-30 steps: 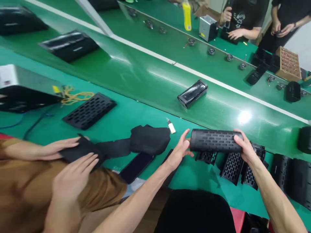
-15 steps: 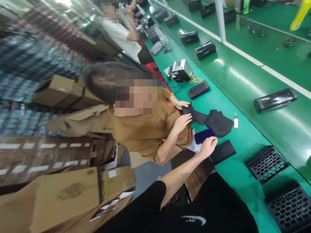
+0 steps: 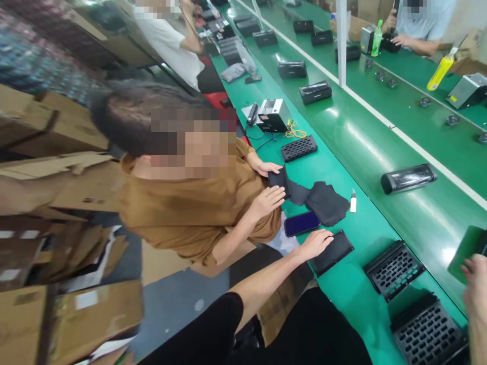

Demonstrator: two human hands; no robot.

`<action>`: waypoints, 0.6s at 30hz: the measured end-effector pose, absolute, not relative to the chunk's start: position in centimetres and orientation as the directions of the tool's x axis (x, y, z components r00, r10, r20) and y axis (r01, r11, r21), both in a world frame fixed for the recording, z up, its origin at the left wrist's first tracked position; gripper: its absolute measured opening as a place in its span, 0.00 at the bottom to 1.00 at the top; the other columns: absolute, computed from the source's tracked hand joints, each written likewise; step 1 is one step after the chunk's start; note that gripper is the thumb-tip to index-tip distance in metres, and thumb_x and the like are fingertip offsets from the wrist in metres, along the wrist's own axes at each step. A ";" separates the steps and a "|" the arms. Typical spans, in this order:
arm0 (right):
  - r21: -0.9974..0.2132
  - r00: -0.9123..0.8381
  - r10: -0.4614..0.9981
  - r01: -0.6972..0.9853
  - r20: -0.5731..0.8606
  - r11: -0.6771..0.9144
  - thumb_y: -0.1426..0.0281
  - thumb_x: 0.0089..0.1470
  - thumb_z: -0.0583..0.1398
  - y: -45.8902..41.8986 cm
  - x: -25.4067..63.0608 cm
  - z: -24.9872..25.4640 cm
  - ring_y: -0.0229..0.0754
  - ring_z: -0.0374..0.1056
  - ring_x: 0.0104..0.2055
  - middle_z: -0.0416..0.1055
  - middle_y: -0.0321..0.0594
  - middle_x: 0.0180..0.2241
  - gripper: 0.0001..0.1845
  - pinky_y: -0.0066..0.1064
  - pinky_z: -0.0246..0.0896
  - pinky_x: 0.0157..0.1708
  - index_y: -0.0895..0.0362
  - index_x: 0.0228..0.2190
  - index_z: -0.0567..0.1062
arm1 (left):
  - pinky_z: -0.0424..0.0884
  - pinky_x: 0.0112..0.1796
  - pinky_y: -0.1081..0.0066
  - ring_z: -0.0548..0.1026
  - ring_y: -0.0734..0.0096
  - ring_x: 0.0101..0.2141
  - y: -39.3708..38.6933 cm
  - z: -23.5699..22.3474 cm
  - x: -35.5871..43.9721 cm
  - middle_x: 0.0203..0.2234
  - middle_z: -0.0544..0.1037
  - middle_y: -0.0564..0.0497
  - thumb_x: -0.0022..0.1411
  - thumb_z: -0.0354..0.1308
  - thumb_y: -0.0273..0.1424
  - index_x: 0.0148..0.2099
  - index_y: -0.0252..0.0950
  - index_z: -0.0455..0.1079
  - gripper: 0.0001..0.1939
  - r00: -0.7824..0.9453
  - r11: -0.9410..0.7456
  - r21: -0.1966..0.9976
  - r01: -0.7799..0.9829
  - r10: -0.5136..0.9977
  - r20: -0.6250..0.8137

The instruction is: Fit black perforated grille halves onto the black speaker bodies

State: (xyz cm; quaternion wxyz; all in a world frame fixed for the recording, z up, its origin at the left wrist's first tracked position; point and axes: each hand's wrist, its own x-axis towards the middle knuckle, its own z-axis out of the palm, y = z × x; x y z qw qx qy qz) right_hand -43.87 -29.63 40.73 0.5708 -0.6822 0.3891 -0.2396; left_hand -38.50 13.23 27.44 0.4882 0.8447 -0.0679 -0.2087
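My left hand [image 3: 315, 244] lies over the upper left edge of a flat black panel [image 3: 335, 252] on the green bench, fingers together and bent against it; my thumb is hidden. At the right edge of the view, my right hand [image 3: 477, 279] is partly cut off. Its fingers are closed at a dark object beside a dark green flat piece [image 3: 462, 256]; what exactly it grips is unclear. Just beyond my left hand lie a phone [image 3: 302, 223] and black sheets [image 3: 327, 203]. Two black perforated grilles [image 3: 395, 268] stand between my hands.
A co-worker in a brown shirt [image 3: 178, 213] sits at the left, holding a black panel [image 3: 279, 181]. A small bottle [image 3: 353, 201], a black grille [image 3: 299, 148] and a metal box [image 3: 273, 115] stand on the bench. Black speakers [image 3: 409, 178] line the conveyor. Cardboard boxes [image 3: 95, 314] fill the left.
My left hand has come down from just above onto the black panel. My right hand has entered at the right edge. The view has turned right, and the co-worker's hands still hold the black panel.
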 end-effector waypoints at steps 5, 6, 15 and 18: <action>-0.879 0.778 -0.419 -0.459 -0.467 0.128 0.45 0.41 0.77 -17.6 -42.0 38.7 0.52 0.78 0.47 0.81 0.43 0.44 0.37 0.42 0.77 0.44 0.52 0.47 0.79 | 0.69 0.38 0.68 0.74 0.67 0.33 10.8 30.0 -38.7 0.31 0.79 0.51 0.73 0.52 0.43 0.41 0.37 0.77 0.19 0.904 -0.428 0.893 0.140 -0.312 -0.291; -0.848 0.776 -0.342 -0.499 -0.530 0.179 0.44 0.43 0.77 -15.6 -42.2 38.5 0.52 0.79 0.47 0.81 0.44 0.45 0.38 0.43 0.78 0.43 0.51 0.49 0.78 | 0.68 0.36 0.70 0.72 0.68 0.31 10.2 30.6 -38.8 0.30 0.78 0.53 0.73 0.51 0.44 0.42 0.36 0.77 0.19 0.902 -0.399 0.902 0.165 -0.310 -0.302; -0.776 0.788 -0.155 -0.515 -0.596 0.364 0.48 0.50 0.75 -11.8 -44.5 39.2 0.47 0.76 0.33 0.82 0.40 0.37 0.25 0.46 0.77 0.45 0.52 0.41 0.84 | 0.62 0.27 0.73 0.67 0.75 0.25 7.9 35.0 -38.8 0.24 0.70 0.57 0.62 0.65 0.52 0.40 0.35 0.75 0.23 0.823 0.067 0.887 0.456 -0.411 -0.392; -0.768 0.770 -0.205 -0.492 -0.604 0.410 0.49 0.48 0.76 -12.3 -44.8 39.7 0.54 0.79 0.41 0.83 0.43 0.41 0.25 0.49 0.77 0.50 0.53 0.41 0.84 | 0.65 0.28 0.74 0.71 0.72 0.29 7.0 34.9 -39.0 0.28 0.73 0.55 0.61 0.68 0.53 0.40 0.35 0.76 0.24 0.784 0.202 0.802 0.562 -0.439 -0.439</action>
